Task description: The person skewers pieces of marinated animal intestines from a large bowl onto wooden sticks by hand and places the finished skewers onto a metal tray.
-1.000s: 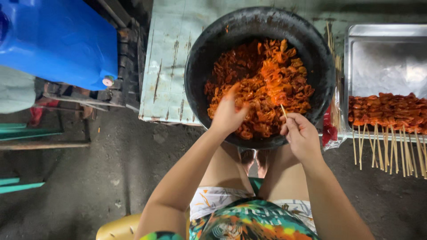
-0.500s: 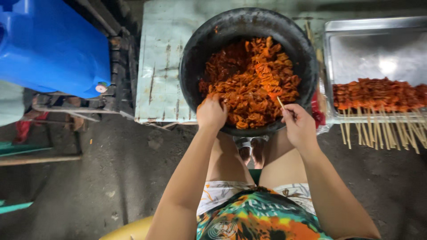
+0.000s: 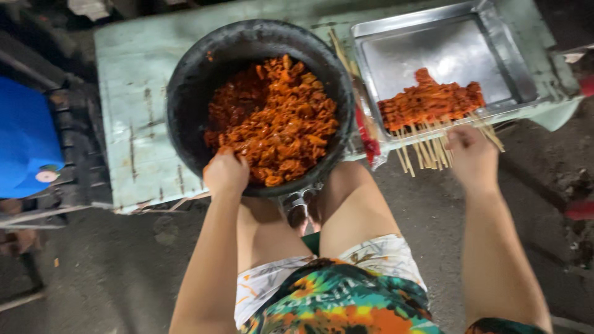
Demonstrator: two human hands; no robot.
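While the left hand point(image 3: 226, 173) rests at the six o'clock rim of the wide round black basin point(image 3: 185, 93), its fingers curl down into the heap of orange-red marinated meat pieces point(image 3: 272, 127); whether they clench a piece cannot be told.

Item: right hand point(image 3: 473, 158), at four o'clock from the basin, fingers closed around the blunt ends of the thin pale wooden sticks point(image 3: 427, 153).

Item: row of loaded meat skewers point(image 3: 430, 102), lying side by side across the near edge of the shallow rectangular metal tray point(image 3: 445, 49), sticks overhanging toward the person.

Item: worn pale green wooden table point(image 3: 133, 93), bearing basin and tray just beside each other, tray at three o'clock.

Item: blue plastic container point(image 3: 25, 139), at nine o'clock, well apart.

Item: person's bare knees and bright patterned shorts point(image 3: 334, 297), at six o'clock under the basin.

Handling note, as judgement: a skewer is best laid parallel to its neighbours, meat fully on the tray, stick ends level, and let go only once it lies flat. The left hand should take one piece at a time, so that marinade drips into the basin.
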